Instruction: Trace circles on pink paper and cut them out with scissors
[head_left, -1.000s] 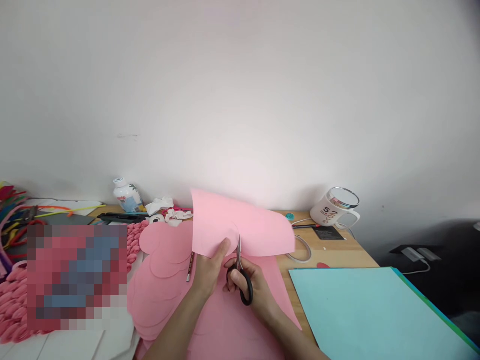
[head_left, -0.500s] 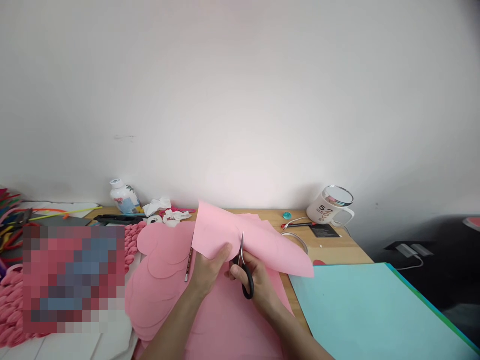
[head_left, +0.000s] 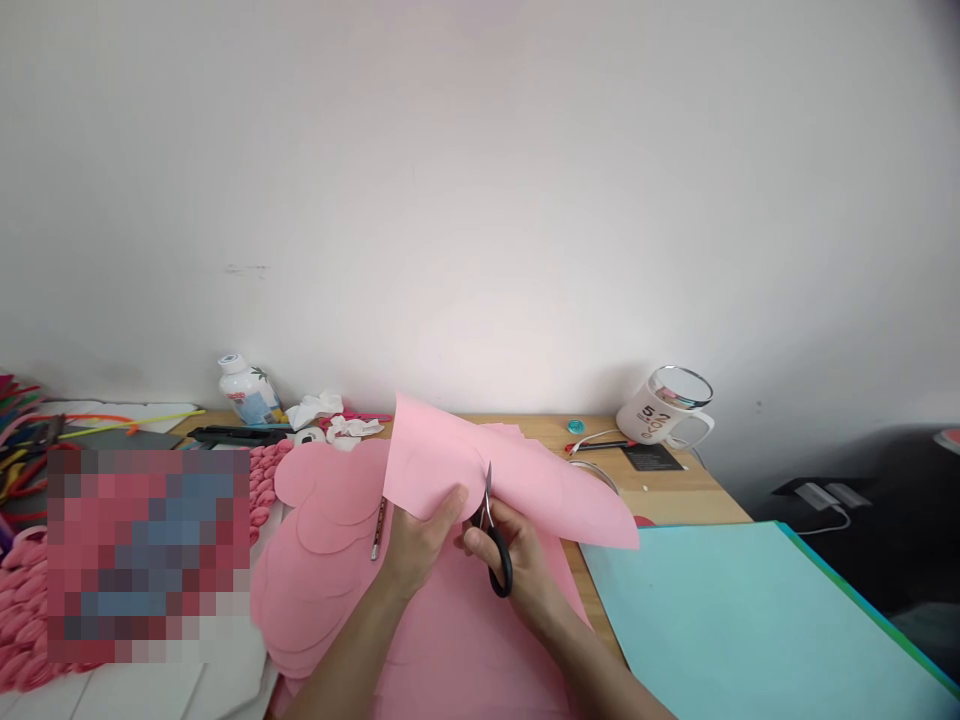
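Just beside the left hand (head_left: pixel 420 545) pinching the raised pink paper sheet (head_left: pixel 525 480), the right hand (head_left: pixel 521 570) grips scissors (head_left: pixel 495 545) whose blades point away into its near edge

Mug (head_left: pixel 660 415) right of paper (head_left: pixel 450 455), behind sheet (head_left: pixel 735 620)

Bright even daylight, washed-out wall (head_left: pixel 480 200), soft shadows, wide-angle bending at edges, pixelated block (head_left: pixel 148 555) at left
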